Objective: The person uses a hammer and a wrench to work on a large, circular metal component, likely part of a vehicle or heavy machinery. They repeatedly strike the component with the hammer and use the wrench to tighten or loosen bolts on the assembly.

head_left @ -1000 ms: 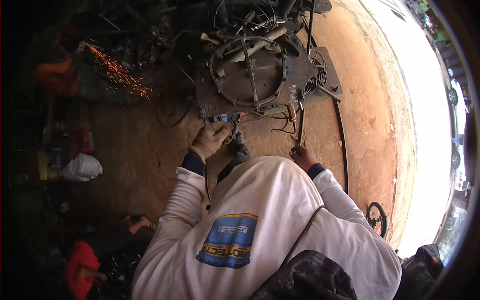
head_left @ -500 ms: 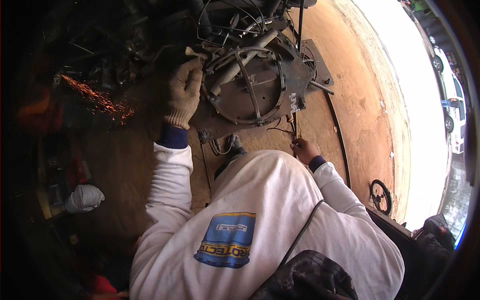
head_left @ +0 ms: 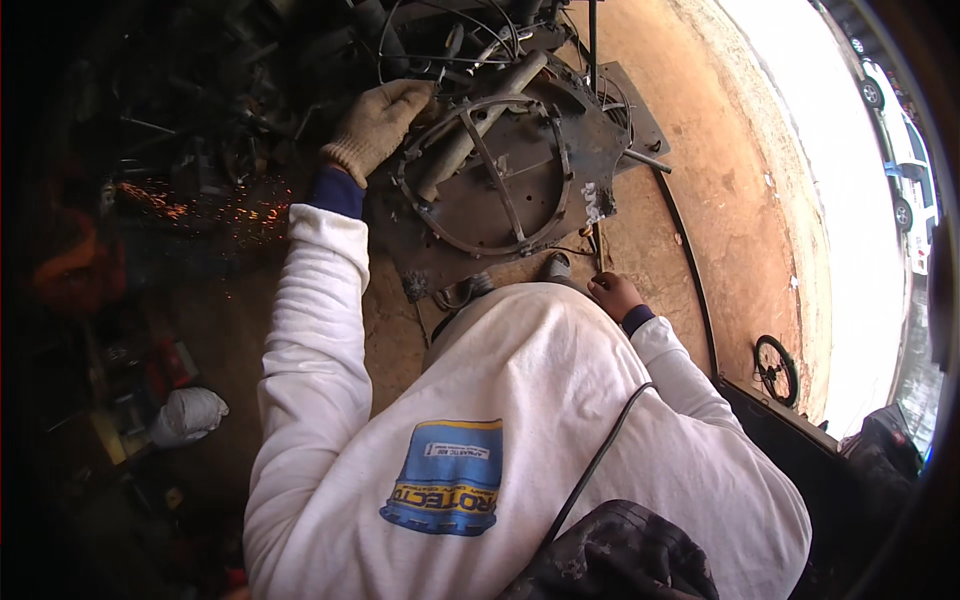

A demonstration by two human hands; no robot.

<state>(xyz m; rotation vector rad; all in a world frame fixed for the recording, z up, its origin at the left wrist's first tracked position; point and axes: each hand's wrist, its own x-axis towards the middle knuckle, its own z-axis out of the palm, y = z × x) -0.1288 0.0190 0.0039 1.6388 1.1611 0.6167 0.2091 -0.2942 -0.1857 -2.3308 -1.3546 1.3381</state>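
My left hand (head_left: pixel 378 128), in a tan knitted work glove, reaches to the far left edge of a metal ring. Its fingers are pressed together, and whatever may be between them is hidden. The round metal ring (head_left: pixel 487 175), with a bar across it, lies on a dark steel plate (head_left: pixel 415 245). A grey metal tube (head_left: pixel 478 130) lies slanted over the plate, partly under the ring. My bare right hand (head_left: pixel 617 292) is low beside the plate's near right side, fingers curled. A thin rod (head_left: pixel 599 247) runs down to it; the grip itself is too small to make out.
Orange sparks (head_left: pixel 215 208) fly in the dark area at left. Looped wire (head_left: pixel 450 45) and metal scrap lie beyond the plate. A long dark cable (head_left: pixel 690 240) crosses the brown floor at right. A small wheel (head_left: pixel 775 370) stands at lower right; parked cars (head_left: pixel 905 165) are outside.
My left hand has moved up and turned, its fingers now pointing right toward the ring. My right hand stays low beside the plate. The sparks have spread wider.
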